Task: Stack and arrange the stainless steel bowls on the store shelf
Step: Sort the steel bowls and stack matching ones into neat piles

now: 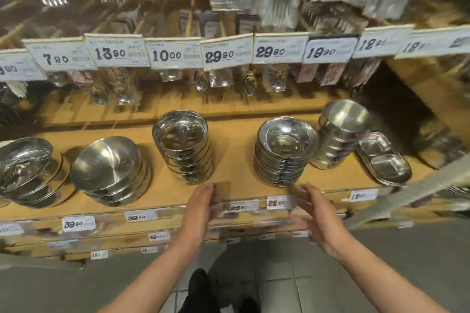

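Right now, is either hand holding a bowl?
No. The left hand and right hand are at the shelf edge with straight fingers, holding no bowl; the stacks sit behind them.

bare forearms (157,272), dark trousers, black shoes (199,281)

The stacked bowls (182,143) and the divided tray (385,160) are bright, mirror-glossy metal, the shelf (234,157) a matt tan board that looks like wood, the price tags (176,54) white paper, and the floor (381,274) smooth grey tile.
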Demonstrator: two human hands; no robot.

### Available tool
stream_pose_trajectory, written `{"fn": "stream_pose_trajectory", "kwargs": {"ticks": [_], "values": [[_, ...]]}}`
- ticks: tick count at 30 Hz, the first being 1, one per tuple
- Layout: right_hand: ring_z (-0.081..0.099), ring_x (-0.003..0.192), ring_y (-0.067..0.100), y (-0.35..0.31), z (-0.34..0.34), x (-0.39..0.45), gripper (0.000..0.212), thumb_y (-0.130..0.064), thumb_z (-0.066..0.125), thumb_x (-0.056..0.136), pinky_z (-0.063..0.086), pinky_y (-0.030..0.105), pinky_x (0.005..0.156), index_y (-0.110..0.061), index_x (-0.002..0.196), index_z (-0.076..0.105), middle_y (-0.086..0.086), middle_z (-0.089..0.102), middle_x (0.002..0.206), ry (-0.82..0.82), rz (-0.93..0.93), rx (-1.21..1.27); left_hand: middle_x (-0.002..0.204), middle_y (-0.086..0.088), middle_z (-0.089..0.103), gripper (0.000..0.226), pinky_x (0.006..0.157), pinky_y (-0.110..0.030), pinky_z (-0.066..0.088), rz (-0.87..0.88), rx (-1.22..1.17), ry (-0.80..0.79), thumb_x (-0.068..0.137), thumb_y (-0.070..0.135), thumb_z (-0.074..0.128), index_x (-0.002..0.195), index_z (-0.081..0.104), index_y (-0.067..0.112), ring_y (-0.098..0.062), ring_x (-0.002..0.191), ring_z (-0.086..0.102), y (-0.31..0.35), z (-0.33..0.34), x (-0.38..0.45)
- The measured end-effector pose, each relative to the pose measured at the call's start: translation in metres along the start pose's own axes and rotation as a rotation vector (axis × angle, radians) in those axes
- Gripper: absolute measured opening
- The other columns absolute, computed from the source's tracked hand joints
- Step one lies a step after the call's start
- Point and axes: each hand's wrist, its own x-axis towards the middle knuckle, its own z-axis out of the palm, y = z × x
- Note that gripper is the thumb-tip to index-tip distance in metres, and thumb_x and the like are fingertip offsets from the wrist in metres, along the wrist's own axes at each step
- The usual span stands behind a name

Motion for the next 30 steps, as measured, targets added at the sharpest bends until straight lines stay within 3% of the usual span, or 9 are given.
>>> {"fn": "stream_pose_trajectory", "kwargs": {"ticks": [2, 5, 8, 12, 15, 19, 24, 30], "values": [[0.073, 0.086, 0.003, -0.016, -0.020, -0.004, 0.031, -0.041, 0.044, 0.105, 0.061, 0.029, 0.063, -0.030, 0.100, 0.073, -0.012, 0.079, 0.091, 0.036, -0.024, 0.053, 0.108, -0.004, 0.068, 0.023, 0.072, -0.029, 0.056, -0.016, -0.005, -0.059, 0.108, 0.031, 0.044, 0.110, 0.064, 0.020, -0.017, 0.094, 0.067, 0.009, 0.023, 0.001], [0.062, 0.114, 0.014, -0.032, -0.032, -0.002, 0.028, -0.044, 0.044, 0.105, 0.059, 0.035, 0.077, -0.027, 0.124, 0.057, -0.003, 0.065, 0.123, 0.063, -0.047, 0.071, 0.121, 0.004, 0.063, 0.023, 0.081, -0.034, 0.057, -0.052, 0.016, -0.152, 0.107, 0.040, 0.046, 0.118, 0.062, 0.027, -0.012, 0.108, 0.061, 0.019, 0.051, 0.008], [0.051, 0.125, 0.021, -0.041, -0.029, 0.007, 0.035, -0.046, 0.043, 0.105, 0.057, 0.038, 0.082, -0.031, 0.136, 0.048, 0.000, 0.053, 0.136, 0.071, -0.036, 0.085, 0.136, 0.011, 0.050, 0.041, 0.106, -0.048, 0.051, -0.076, 0.061, -0.220, 0.105, 0.052, 0.043, 0.141, 0.047, 0.033, -0.014, 0.123, 0.051, 0.022, 0.069, 0.019], [0.045, 0.123, 0.015, -0.044, -0.014, 0.025, 0.026, -0.054, 0.042, 0.103, 0.057, 0.038, 0.080, -0.044, 0.125, 0.050, -0.008, 0.049, 0.131, 0.031, -0.022, 0.093, 0.153, 0.020, 0.036, 0.065, 0.114, -0.053, 0.042, -0.077, 0.043, -0.325, 0.095, 0.070, 0.039, 0.154, 0.032, 0.043, -0.017, 0.145, 0.034, 0.020, 0.088, 0.029], [0.055, 0.119, 0.010, -0.044, 0.002, 0.040, 0.023, -0.060, 0.039, 0.102, 0.054, 0.051, 0.097, -0.061, 0.106, 0.062, -0.023, 0.063, 0.115, -0.011, -0.027, 0.129, 0.138, 0.039, 0.042, 0.048, 0.098, -0.041, 0.048, -0.008, 0.005, -0.399, 0.087, 0.077, 0.042, 0.133, 0.039, 0.065, -0.008, 0.136, 0.039, 0.020, 0.101, 0.034], [0.069, 0.111, 0.009, -0.043, 0.014, 0.059, 0.032, -0.057, 0.040, 0.102, 0.060, 0.038, 0.091, -0.051, 0.110, 0.070, -0.016, 0.074, 0.116, -0.036, -0.063, 0.245, 0.150, 0.029, 0.046, 0.062, 0.094, -0.040, 0.051, 0.055, -0.045, -0.382, 0.087, 0.075, 0.045, 0.146, 0.037, 0.057, -0.004, 0.138, 0.045, 0.018, 0.107, 0.053], [0.068, 0.108, 0.001, -0.048, 0.024, 0.096, 0.037, -0.054, 0.043, 0.101, 0.053, 0.048, 0.103, -0.039, 0.129, 0.061, -0.019, 0.073, 0.117, 0.004, -0.099, 0.338, 0.150, 0.019, 0.052, 0.054, 0.109, -0.043, 0.046, 0.063, -0.105, -0.380, 0.096, 0.065, 0.049, 0.147, 0.045, 0.045, -0.010, 0.140, 0.048, 0.032, 0.113, 0.091], [0.057, 0.129, 0.009, -0.064, 0.036, 0.127, 0.039, -0.050, 0.039, 0.104, 0.047, 0.045, 0.107, -0.039, 0.137, 0.057, -0.016, 0.067, 0.131, 0.021, -0.170, 0.377, 0.150, 0.015, 0.054, 0.054, 0.115, -0.051, 0.039, 0.059, -0.131, -0.373, 0.094, 0.062, 0.048, 0.144, 0.050, 0.044, -0.014, 0.140, 0.048, 0.046, 0.135, 0.133]]}}
